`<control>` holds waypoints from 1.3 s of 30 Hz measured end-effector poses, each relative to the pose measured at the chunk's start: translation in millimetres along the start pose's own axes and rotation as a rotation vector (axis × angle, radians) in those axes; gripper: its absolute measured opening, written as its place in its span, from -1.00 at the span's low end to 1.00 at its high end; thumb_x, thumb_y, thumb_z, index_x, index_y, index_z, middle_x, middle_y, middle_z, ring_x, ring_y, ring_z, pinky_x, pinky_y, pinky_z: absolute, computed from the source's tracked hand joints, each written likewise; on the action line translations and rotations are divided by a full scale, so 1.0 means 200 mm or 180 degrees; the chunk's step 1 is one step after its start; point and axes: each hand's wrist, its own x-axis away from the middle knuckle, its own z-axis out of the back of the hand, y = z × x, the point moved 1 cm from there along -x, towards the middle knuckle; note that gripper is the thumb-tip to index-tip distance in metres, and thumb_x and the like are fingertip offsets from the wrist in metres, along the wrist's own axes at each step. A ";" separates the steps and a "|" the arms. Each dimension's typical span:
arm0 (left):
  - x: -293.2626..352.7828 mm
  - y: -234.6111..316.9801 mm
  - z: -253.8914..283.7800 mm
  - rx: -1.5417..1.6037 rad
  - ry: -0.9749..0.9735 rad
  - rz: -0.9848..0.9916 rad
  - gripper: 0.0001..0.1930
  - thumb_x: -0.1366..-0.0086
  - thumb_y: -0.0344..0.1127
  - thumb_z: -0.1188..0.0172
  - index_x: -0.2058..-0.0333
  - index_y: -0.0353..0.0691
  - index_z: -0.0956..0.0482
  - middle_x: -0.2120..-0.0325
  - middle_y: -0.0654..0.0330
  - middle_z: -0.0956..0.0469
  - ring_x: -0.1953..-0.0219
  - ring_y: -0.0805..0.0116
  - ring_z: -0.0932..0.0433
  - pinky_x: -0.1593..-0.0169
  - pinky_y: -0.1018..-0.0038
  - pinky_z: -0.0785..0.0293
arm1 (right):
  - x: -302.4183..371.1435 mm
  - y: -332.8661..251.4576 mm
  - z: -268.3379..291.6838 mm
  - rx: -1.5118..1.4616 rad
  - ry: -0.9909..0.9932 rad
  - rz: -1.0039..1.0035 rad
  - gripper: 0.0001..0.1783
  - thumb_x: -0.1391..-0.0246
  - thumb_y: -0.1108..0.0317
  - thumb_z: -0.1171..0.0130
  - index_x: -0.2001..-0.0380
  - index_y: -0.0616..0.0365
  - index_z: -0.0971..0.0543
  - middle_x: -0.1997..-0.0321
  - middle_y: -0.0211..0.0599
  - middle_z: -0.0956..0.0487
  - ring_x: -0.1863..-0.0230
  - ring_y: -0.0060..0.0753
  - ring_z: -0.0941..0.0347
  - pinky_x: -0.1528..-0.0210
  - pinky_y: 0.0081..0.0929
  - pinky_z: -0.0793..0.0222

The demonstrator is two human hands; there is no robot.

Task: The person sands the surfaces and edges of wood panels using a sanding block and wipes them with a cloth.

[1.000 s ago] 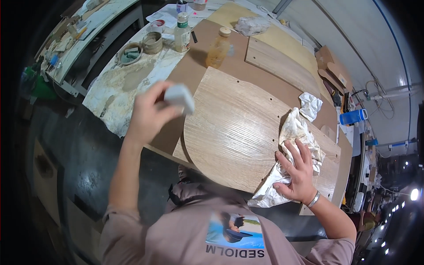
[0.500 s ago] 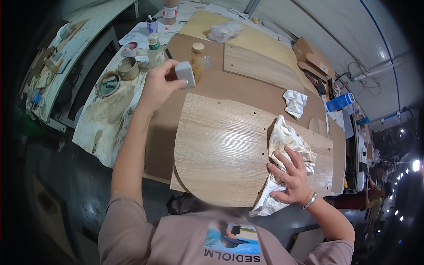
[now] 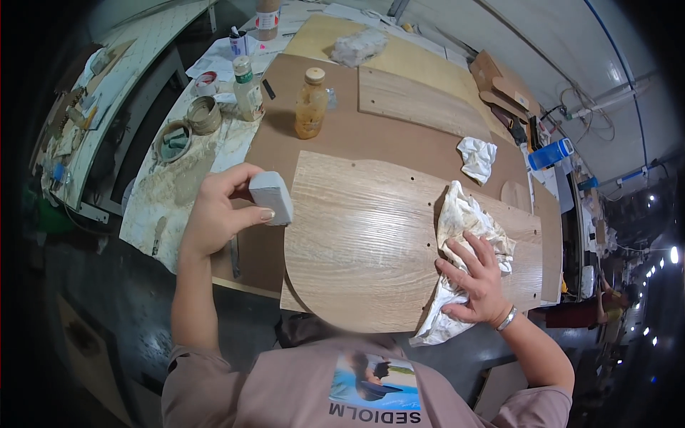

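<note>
The left hand [image 3: 217,214] is clenched around a grey block [image 3: 272,197], which sticks out of the fist at about 2 o'clock, thumb under it and fingers over the top. The block hangs just off the left edge of the panel [image 3: 364,228], above the brown worktop [image 3: 342,132]. It is small, pale grey and wedge-shaped with rounded corners. The panel is light wood grain, its near end rounded, with a few small holes. At 3 o'clock from the block, across the panel, the right hand [image 3: 477,280] lies spread and flat on a crumpled, stained rag [image 3: 460,235], pressing it to the panel's right side without gripping it. A bottle [image 3: 311,103] of amber liquid stands at 12 o'clock from the panel.

Half a second earlier the left hand held the block farther out, up by the bottle; it has drawn back toward the body. The right hand has stayed on the rag.
</note>
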 end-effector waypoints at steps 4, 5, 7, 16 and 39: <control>-0.13 0.05 -0.02 0.0200 0.0606 -0.0061 -0.55 0.09 -0.55 -0.36 0.12 -0.34 -0.59 0.32 0.28 -0.59 0.26 0.51 -0.56 0.13 0.52 -0.50 | -0.02 -0.01 0.01 -0.0002 0.0033 0.0069 -0.25 0.06 -0.35 -0.13 -0.12 -0.16 -0.58 -0.32 -0.17 -0.40 -0.34 0.22 -0.21 -0.34 0.20 0.00; -0.18 0.02 -0.05 0.0500 0.0636 -0.0030 -0.56 0.07 -0.55 -0.37 0.11 -0.34 -0.58 0.33 0.28 -0.58 0.26 0.51 -0.54 0.14 0.53 -0.48 | -0.02 0.00 0.01 -0.0008 0.0029 0.0067 -0.24 0.06 -0.35 -0.12 -0.12 -0.16 -0.58 -0.32 -0.17 -0.40 -0.34 0.22 -0.21 -0.34 0.20 0.00; -0.12 0.07 -0.03 0.0039 0.0496 -0.0055 -0.56 0.07 -0.56 -0.36 0.11 -0.35 -0.58 0.33 0.28 -0.59 0.26 0.51 -0.55 0.13 0.54 -0.48 | -0.02 0.00 0.00 -0.0016 0.0029 0.0089 -0.24 0.06 -0.36 -0.12 -0.12 -0.16 -0.58 -0.32 -0.17 -0.40 -0.34 0.22 -0.21 -0.34 0.20 0.01; -0.15 0.00 -0.02 -0.0241 0.0750 -0.0286 -0.66 0.00 -0.63 -0.31 0.17 -0.39 -0.56 0.38 0.26 -0.60 0.30 0.51 -0.56 0.13 0.55 -0.49 | -0.01 0.00 0.01 -0.0048 0.0033 0.0056 -0.26 0.05 -0.35 -0.13 -0.11 -0.16 -0.58 -0.32 -0.18 -0.40 -0.34 0.21 -0.21 -0.33 0.21 -0.01; 0.26 0.02 -0.03 0.0309 0.0674 -0.0111 -0.57 0.07 -0.60 -0.36 0.13 -0.39 -0.57 0.33 0.23 -0.61 0.26 0.48 -0.59 0.10 0.53 -0.50 | -0.02 -0.01 0.00 -0.0029 0.0087 -0.0014 -0.26 0.05 -0.34 -0.14 -0.11 -0.15 -0.59 -0.32 -0.18 -0.40 -0.35 0.20 -0.19 -0.37 0.16 0.03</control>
